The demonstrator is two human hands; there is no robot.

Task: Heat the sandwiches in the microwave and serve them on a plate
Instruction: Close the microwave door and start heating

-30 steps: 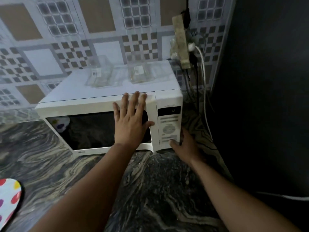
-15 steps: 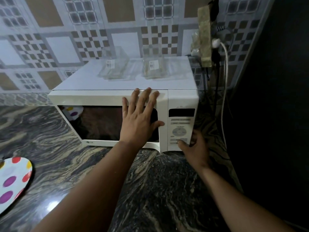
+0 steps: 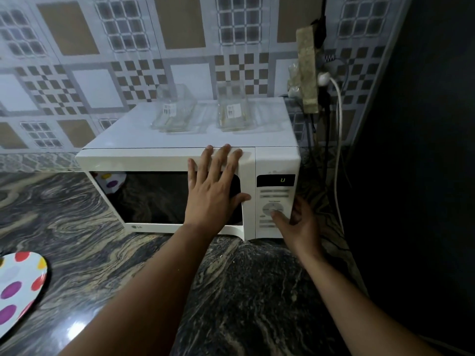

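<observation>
A white microwave (image 3: 159, 160) stands on the marbled counter with its door shut. My left hand (image 3: 214, 191) lies flat on the right part of the door, fingers spread up to the top edge. My right hand (image 3: 298, 222) rests at the microwave's right lower corner, its thumb on the round dial of the control panel (image 3: 275, 201); the display shows a lit digit. A white plate with coloured dots (image 3: 18, 289) lies at the left edge. The dark window hides whatever is inside; no sandwiches show.
Two empty clear plastic containers (image 3: 174, 111) (image 3: 234, 111) sit on top of the microwave. A power strip (image 3: 307, 70) with a white cable hangs on the tiled wall to the right. A dark wall closes the right side.
My right thumb has moved up from the lower buttons to the round dial. The display, dark half a second ago, is lit again. The view has shifted, so the plate shows more.
</observation>
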